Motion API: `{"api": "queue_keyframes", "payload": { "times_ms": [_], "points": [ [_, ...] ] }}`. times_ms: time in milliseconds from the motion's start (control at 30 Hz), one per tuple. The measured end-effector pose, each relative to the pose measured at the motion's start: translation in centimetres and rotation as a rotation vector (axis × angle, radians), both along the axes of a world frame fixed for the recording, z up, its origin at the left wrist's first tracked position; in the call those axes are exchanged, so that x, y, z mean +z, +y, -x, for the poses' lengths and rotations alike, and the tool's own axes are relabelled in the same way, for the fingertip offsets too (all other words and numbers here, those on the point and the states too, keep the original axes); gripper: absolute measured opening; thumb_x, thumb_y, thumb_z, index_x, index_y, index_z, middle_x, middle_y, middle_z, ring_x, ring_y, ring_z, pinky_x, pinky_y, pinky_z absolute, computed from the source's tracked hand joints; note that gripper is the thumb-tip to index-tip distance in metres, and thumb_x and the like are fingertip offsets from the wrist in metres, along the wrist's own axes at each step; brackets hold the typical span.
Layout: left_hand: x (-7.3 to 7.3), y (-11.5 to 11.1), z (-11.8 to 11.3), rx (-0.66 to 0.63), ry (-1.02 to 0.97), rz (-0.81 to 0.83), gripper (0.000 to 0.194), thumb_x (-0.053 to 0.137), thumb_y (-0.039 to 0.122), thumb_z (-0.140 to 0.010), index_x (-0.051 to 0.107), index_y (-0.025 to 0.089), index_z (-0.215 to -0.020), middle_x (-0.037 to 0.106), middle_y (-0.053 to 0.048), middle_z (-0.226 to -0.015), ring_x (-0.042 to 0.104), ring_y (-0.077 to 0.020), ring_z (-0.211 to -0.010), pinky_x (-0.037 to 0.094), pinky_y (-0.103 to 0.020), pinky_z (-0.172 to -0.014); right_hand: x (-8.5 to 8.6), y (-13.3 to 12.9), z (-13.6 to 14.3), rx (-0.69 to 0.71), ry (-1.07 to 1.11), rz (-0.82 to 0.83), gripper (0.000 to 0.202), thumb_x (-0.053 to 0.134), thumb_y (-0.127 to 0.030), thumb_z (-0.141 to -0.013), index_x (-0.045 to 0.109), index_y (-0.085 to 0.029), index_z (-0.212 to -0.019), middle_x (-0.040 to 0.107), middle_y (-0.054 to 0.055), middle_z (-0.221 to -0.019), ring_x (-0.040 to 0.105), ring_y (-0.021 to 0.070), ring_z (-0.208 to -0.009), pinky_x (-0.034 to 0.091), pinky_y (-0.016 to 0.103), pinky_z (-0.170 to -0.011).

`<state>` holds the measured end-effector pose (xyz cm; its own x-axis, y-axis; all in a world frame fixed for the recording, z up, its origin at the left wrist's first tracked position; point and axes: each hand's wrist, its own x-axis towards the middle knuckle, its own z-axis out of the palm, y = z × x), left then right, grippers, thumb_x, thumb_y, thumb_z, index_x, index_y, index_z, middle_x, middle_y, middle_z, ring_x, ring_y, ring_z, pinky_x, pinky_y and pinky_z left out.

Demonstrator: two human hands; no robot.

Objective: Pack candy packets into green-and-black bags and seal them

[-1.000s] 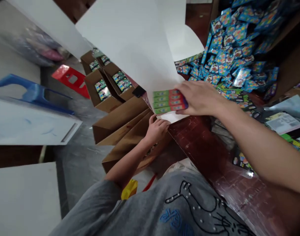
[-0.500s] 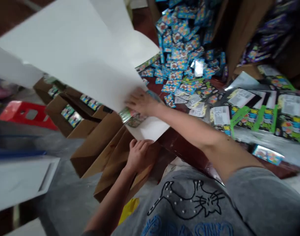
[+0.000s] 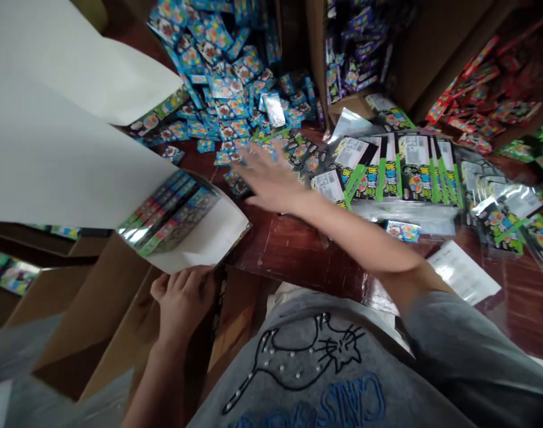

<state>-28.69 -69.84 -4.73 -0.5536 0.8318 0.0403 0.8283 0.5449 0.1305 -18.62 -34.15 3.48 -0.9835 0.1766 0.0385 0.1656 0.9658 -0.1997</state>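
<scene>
A large white box (image 3: 209, 233) lies at the left of the table with its tall white flaps raised. Rows of small multicoloured packets (image 3: 169, 211) lie inside it. My left hand (image 3: 185, 300) rests at the near edge of the box, fingers curled over the rim. My right hand (image 3: 274, 181), a little blurred, is above the table with its fingers spread and nothing in them. Below and beyond it are a heap of blue packets (image 3: 229, 89) and black-green printed bags (image 3: 302, 151).
More black-green bags (image 3: 414, 172) lie in an overlapping row at the right, near a white paper sheet (image 3: 465, 273). Purple packets (image 3: 358, 47) and red packets (image 3: 494, 101) stand behind, between cardboard walls. Open cardboard boxes (image 3: 93, 297) are at the lower left.
My right hand has left the packets in the white box and moved right, its fingers now spread. My left hand stays at the box edge. The view has swung to the right.
</scene>
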Motion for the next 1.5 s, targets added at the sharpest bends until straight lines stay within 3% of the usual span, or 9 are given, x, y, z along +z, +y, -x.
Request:
{"api": "queue_keyframes", "payload": {
  "times_ms": [133, 300, 533, 700, 900, 1000, 1100, 1300, 1500],
  "points": [
    [1.1, 0.8, -0.6, 0.001, 0.181, -0.130, 0.026, 0.070, 0.045, -0.099, 0.077, 0.023, -0.110, 0.082, -0.008, -0.107, 0.072, -0.0336, -0.105, 0.036, -0.059, -0.117, -1.3, 8.8, -7.5, -0.043, -0.345, 0.032, 0.099, 0.085, -0.050, -0.085, 0.044, -0.018, -0.169, 0.039, 0.019, -0.178, 0.028, 0.0470, -0.166, 0.015, 0.072, -0.135],
    [3.1, 8.4, -5.5, -0.079, 0.004, -0.398, 0.016, 0.069, 0.037, -0.101, 0.076, 0.023, -0.103, 0.081, -0.008, -0.104, 0.074, -0.0271, -0.099, 0.049, -0.048, -0.105, -3.9, 11.0, -9.6, -0.148, -0.453, -0.010, 0.095, 0.091, -0.051, -0.076, 0.057, -0.010, -0.155, 0.058, 0.027, -0.157, 0.051, 0.0503, -0.146, 0.040, 0.064, -0.121],
    [4.3, 19.3, -12.1, -0.259, -0.522, -0.665, 0.046, 0.067, 0.051, -0.105, 0.062, 0.024, -0.142, 0.072, -0.012, -0.138, 0.070, -0.0265, -0.129, 0.055, -0.044, -0.112, -0.4, 12.4, -17.4, -0.372, -0.022, 0.253, 0.030, 0.082, -0.046, -0.087, 0.065, -0.022, -0.078, 0.063, 0.002, -0.074, 0.056, 0.0183, -0.070, 0.043, 0.038, -0.073],
    [3.5, 23.0, -14.5, -0.308, -0.749, -1.024, 0.123, 0.077, 0.093, -0.075, 0.026, 0.033, -0.169, 0.042, -0.017, -0.173, 0.041, -0.0362, -0.164, 0.041, -0.058, -0.132, 0.0, 6.1, -26.2, -0.886, 0.552, 1.099, 0.049, 0.088, -0.065, -0.077, 0.061, -0.024, -0.071, 0.058, -0.002, -0.064, 0.047, 0.0119, -0.056, 0.037, 0.031, -0.054],
    [3.7, 26.9, -19.3, -0.092, -1.248, -0.915, 0.051, 0.079, 0.070, -0.092, 0.078, 0.020, -0.102, 0.081, -0.006, -0.105, 0.078, -0.0245, -0.102, 0.065, -0.045, -0.102, -3.1, -5.5, -25.7, -1.109, 0.631, 1.790, 0.057, 0.100, -0.065, -0.059, 0.063, -0.022, -0.070, 0.063, -0.003, -0.065, 0.047, 0.0083, -0.051, 0.033, 0.021, -0.044],
    [3.0, 27.2, -19.2, 0.079, -1.402, -0.940, 0.050, 0.094, 0.066, -0.077, 0.079, 0.021, -0.092, 0.081, -0.003, -0.099, 0.076, -0.0196, -0.090, 0.066, -0.038, -0.092, -3.8, -6.7, -28.1, -1.102, 0.511, 1.659, 0.054, 0.089, -0.073, -0.073, 0.071, -0.023, -0.075, 0.074, 0.003, -0.071, 0.061, 0.0139, -0.057, 0.047, 0.026, -0.051],
    [2.0, 26.7, -18.4, 0.165, -1.426, -0.843, 0.053, 0.100, 0.063, -0.067, 0.080, 0.020, -0.091, 0.081, -0.003, -0.097, 0.074, -0.0182, -0.085, 0.064, -0.034, -0.083, -3.5, -6.1, -31.1, -1.125, 0.402, 1.150, 0.047, 0.076, -0.072, -0.090, 0.078, -0.025, -0.084, 0.081, 0.008, -0.084, 0.075, 0.0236, -0.075, 0.059, 0.036, -0.067],
    [2.1, 25.0, -19.6, -0.193, -1.176, -0.431, 0.029, 0.082, 0.045, -0.086, 0.076, 0.018, -0.079, 0.073, -0.001, -0.074, 0.063, -0.0142, -0.067, 0.050, -0.026, -0.067, -1.2, -3.6, -28.1, -0.640, 0.576, 0.231, 0.030, 0.067, -0.041, -0.104, 0.070, -0.028, -0.131, 0.078, 0.012, -0.132, 0.074, 0.0325, -0.124, 0.059, 0.055, -0.107],
    [3.7, 24.1, -19.4, -0.353, -0.748, -0.223, 0.028, 0.073, 0.035, -0.093, 0.069, 0.019, -0.070, 0.067, -0.001, -0.065, 0.059, -0.0146, -0.061, 0.039, -0.027, -0.062, -0.1, -1.7, -26.4, -0.443, 0.344, 0.209, 0.020, 0.064, -0.040, -0.107, 0.073, -0.023, -0.110, 0.079, 0.010, -0.102, 0.075, 0.0264, -0.095, 0.062, 0.043, -0.086]
  ]
}}
